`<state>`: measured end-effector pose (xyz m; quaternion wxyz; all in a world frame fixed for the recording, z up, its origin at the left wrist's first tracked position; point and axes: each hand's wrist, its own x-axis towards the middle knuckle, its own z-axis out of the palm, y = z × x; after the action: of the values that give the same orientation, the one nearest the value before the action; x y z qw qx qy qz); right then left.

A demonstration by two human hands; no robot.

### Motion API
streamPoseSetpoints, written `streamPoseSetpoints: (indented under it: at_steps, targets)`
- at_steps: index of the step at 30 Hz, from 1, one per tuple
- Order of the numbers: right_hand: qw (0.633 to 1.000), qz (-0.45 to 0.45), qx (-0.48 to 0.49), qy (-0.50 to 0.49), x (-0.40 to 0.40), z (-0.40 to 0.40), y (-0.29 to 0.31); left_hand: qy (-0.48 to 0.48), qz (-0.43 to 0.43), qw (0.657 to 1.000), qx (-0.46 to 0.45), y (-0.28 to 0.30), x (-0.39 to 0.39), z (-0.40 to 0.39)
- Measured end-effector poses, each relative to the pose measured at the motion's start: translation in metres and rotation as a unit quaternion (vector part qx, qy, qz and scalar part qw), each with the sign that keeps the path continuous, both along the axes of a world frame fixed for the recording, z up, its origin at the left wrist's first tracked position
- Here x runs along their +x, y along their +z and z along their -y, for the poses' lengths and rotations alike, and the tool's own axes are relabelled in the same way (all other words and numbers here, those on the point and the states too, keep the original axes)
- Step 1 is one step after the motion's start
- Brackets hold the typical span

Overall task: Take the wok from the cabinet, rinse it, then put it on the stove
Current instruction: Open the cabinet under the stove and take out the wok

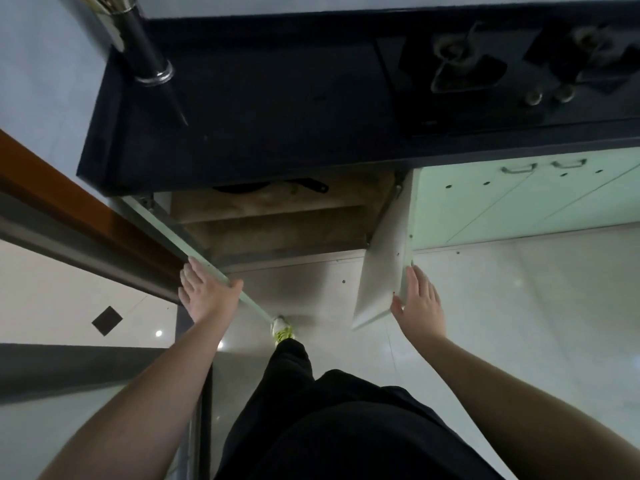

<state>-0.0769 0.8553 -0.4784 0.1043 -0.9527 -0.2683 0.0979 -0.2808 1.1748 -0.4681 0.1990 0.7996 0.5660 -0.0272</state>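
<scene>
1. Left hand [204, 293]: fingers spread and straight, thumb hooked over the top edge of the left cabinet door [180, 242], palm against its outer face. Holding nothing else.
2. Right hand [420, 304]: flat, fingers extended, pressed to the outer face of the right cabinet door [382, 271] near its free edge; thumb at the lower corner.
3. Both doors swung wide, one to each side of the hands; cabinet [277, 216] open between them.
4. Ahead of the hands and up under the table [263, 126]: the wok [242, 187], dark, resting on the upper shelf with only its near rim and a black handle [313, 186] pointing right visible. Rest hidden by the table's edge.
5. Judged step: opening finished, reach for the wok next.
6. To do it well: leave the doors fully parted so neither swings back onto a wrist; crouch lower to see the shelf; take the handle with the right hand, support the rim with the left.
7. Draw out level and low, clearing the table's underside.
8. Stove [502, 64] beyond and to the right of the right hand, on the table top; faucet [145, 50] beyond the left.
</scene>
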Motion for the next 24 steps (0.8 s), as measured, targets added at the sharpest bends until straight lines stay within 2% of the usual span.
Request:
streamPoseSetpoints:
  at_steps: [3,5,7,11,16,21,24]
  targets:
    - [0.989,0.052,-0.060,0.122,0.012,0.012,0.000,-0.164,-0.041,0.981,0.094,-0.005,0.003,-0.003]
    - [0.976,0.046,-0.100,0.189,0.022,0.021,-0.002,-0.303,-0.105,0.934,0.158,-0.007,0.010,-0.007]
    - [0.964,0.036,-0.137,0.224,0.032,0.032,-0.004,-0.376,-0.125,0.907,0.141,-0.010,0.020,-0.010]
    - [0.963,0.020,-0.210,0.165,0.046,0.045,-0.010,-0.374,-0.148,0.915,0.037,-0.010,0.029,-0.013]
    - [0.966,-0.010,-0.252,0.062,0.061,0.048,-0.003,-0.397,-0.176,0.898,0.068,-0.024,0.012,-0.015]
    - [0.974,-0.030,-0.218,0.058,0.053,0.029,0.004,-0.383,-0.163,0.907,0.069,-0.026,-0.004,-0.012]
    - [0.981,-0.049,-0.176,0.062,0.026,-0.003,0.014,-0.345,-0.155,0.924,0.059,-0.023,-0.018,-0.010]
